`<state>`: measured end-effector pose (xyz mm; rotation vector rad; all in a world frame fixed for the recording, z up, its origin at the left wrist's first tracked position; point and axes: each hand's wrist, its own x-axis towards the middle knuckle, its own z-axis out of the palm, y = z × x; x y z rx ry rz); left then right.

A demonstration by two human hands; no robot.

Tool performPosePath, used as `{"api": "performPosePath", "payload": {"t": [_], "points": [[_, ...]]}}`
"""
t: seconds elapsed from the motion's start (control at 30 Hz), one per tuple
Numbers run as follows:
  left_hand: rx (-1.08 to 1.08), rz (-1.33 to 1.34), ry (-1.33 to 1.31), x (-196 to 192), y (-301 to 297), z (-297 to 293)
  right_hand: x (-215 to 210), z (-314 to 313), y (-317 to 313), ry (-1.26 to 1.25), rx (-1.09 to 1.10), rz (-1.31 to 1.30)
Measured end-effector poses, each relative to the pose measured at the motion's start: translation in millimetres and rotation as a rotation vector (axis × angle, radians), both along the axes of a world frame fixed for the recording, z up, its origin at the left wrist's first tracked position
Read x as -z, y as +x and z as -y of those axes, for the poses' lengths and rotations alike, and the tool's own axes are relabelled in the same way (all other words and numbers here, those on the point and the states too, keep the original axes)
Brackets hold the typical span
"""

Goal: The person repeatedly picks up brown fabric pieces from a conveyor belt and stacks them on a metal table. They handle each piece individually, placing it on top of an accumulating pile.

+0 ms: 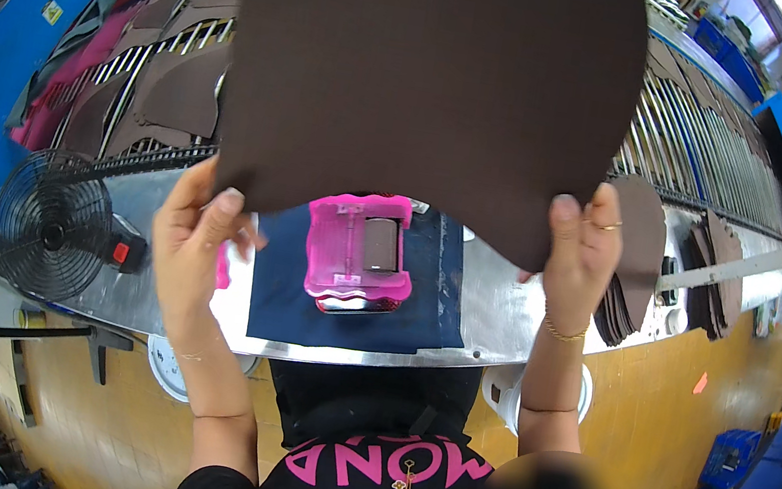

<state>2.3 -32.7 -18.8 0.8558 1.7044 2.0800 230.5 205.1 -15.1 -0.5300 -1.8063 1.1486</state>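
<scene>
One blue panel (17, 37), scuffed: we place it far left of the left fingers and beyond them.
One black fan (55, 225), round wire guard, left of the left fingers and well apart; a red switch (121, 252) shows on the side nearer them.
Several cut brown pieces (175, 96), flat, beyond the left fingers.
One left hand (190, 240), bare: fingers clamped on the lower left corner of a brown sheet (434, 89), thumb on the face towards us, other fingertips at or behind the edge.
One small pink object (224, 265), just beside the left fingers and partly hidden by them; its kind we cannot tell.
One dark blue mat (281, 304), between the two hands, on a metal table (492, 325).
One pink tray (335, 246), wavy-edged, on the mat between the two sets of fingers, holding a grey-brown block (381, 243).
The brown sheet, large, raised above the table, spans from left fingers to right; its curved lower edge dips to both grips.
One right hand (579, 258), a gold bracelet (563, 331) at the wrist: fingers clamped on the lower right corner, thumb uppermost.
One brown stack (641, 247), just right of the right fingers.
Metal rods (705, 140), in a row beyond those fingers.
One white bar (762, 262), farther right.
</scene>
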Motion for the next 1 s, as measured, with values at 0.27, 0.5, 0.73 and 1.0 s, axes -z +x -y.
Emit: {"api": "performPosePath", "payload": {"t": [0.27,0.5,0.73,1.0], "points": [[-0.421,-0.273,-0.105,-12,-33,75,25,27,-65,0.158,-0.4,0.158],[-0.478,-0.373,-0.231,-19,-43,97,39,42,-85,0.547,-0.329,0.12],[-0.523,-0.754,-0.244,40,-56,98,38,29,-61,0.635,-0.376,0.089],[0.003,-0.655,-0.51,16,-18,9,76,4,24,0.427,-0.225,0.31]]}}
